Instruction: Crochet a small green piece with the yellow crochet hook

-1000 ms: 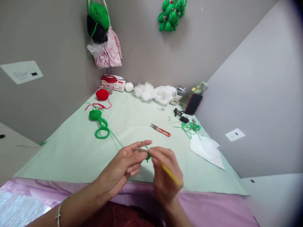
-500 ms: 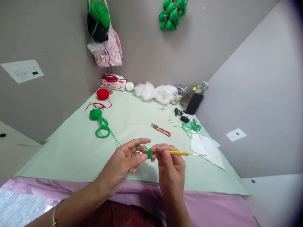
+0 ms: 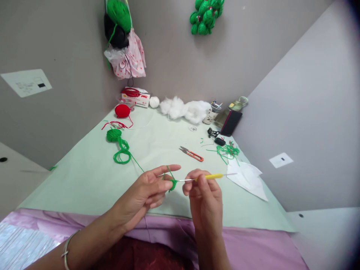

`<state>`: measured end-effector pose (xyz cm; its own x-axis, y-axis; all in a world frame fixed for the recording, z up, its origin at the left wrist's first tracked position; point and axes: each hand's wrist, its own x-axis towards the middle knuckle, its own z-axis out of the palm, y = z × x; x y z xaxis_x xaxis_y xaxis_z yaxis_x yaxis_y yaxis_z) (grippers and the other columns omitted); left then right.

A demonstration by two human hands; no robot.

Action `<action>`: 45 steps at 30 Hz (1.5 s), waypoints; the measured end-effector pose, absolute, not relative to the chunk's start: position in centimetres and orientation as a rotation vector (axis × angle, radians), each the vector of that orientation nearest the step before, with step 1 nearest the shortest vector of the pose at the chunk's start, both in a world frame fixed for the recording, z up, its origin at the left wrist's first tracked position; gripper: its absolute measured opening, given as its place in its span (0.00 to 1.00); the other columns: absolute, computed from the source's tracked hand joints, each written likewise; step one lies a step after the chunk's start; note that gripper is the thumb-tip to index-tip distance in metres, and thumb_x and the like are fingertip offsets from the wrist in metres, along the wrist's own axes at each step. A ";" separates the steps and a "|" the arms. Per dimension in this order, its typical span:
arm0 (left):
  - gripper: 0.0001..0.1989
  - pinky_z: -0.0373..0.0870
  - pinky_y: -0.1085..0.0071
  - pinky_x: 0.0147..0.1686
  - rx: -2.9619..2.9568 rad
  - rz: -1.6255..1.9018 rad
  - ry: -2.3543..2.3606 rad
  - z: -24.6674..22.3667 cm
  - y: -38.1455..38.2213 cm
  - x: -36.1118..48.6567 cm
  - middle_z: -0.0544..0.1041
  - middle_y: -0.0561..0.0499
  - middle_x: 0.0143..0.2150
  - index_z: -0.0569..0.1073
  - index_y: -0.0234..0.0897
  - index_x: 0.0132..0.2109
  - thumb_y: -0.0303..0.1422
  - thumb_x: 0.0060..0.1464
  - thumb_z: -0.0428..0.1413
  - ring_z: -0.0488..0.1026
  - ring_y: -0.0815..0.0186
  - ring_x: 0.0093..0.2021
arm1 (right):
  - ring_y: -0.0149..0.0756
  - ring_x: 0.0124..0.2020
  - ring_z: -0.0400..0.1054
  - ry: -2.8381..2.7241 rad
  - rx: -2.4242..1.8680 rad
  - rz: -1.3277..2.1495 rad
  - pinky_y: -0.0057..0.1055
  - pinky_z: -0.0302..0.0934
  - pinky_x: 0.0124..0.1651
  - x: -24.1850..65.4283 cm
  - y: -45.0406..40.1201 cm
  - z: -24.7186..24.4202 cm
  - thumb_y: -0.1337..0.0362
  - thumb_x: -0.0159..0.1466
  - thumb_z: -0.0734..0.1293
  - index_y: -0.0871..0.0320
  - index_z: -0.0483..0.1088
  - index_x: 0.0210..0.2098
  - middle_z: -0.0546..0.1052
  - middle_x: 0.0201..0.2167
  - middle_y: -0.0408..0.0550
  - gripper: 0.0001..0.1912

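Between thumb and fingers, my left hand pinches a small green crochet piece, its index finger stretched out with yarn looped over it. That strand runs back to a green yarn ball lying at the left with loose coils beside it. My right hand is closed on the yellow handle of a crochet hook. The hook's metal tip reaches left to the edge of the green piece; whether it sits inside a stitch is too small to tell.
Orange thread snips lie beyond my hands. Further back are a red yarn ball, white stuffing and a pen cup. At right are a phone, green yarn scraps and white paper. Walls enclose the table.
My right hand has drawn slightly right, and the hook's shaft shows more between the hands. The green piece has tilted and my left fingers have closed in around it.
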<state>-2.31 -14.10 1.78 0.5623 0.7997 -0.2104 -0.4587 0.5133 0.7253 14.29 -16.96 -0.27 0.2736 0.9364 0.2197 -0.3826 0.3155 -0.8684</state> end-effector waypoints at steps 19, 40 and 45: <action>0.14 0.54 0.76 0.23 0.957 0.941 0.766 1.4 -14.6 -2.2 0.72 0.57 0.36 0.84 0.45 0.50 0.37 0.56 0.70 0.59 0.76 0.25 | 0.30 0.27 0.73 -1.020 -0.787 0.905 0.30 0.70 0.34 13.8 -17.2 -0.4 0.60 0.73 0.68 0.54 0.80 0.37 0.82 0.34 0.45 0.10; 0.23 0.44 0.77 0.19 0.682 0.847 0.637 1.6 -14.4 -2.4 0.65 0.60 0.30 0.83 0.37 0.56 0.35 0.54 0.72 0.45 0.82 0.20 | 0.39 0.38 0.75 -1.471 -1.006 0.228 0.36 0.71 0.39 13.9 -18.7 -1.3 0.72 0.72 0.65 0.47 0.80 0.50 0.81 0.37 0.47 0.16; 0.21 0.48 0.78 0.19 0.758 0.917 0.650 1.8 -14.7 -2.1 0.73 0.55 0.36 0.84 0.41 0.54 0.34 0.52 0.73 0.53 0.80 0.22 | 0.37 0.36 0.74 -1.286 -0.909 0.599 0.37 0.71 0.40 13.9 -18.2 0.1 0.66 0.74 0.65 0.50 0.81 0.42 0.80 0.33 0.46 0.12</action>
<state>-2.08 -14.66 1.84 0.4593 0.8716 -0.1714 -0.4498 0.3946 0.8012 13.85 -18.15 0.12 0.2110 0.8118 0.5446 0.1057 0.5349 -0.8383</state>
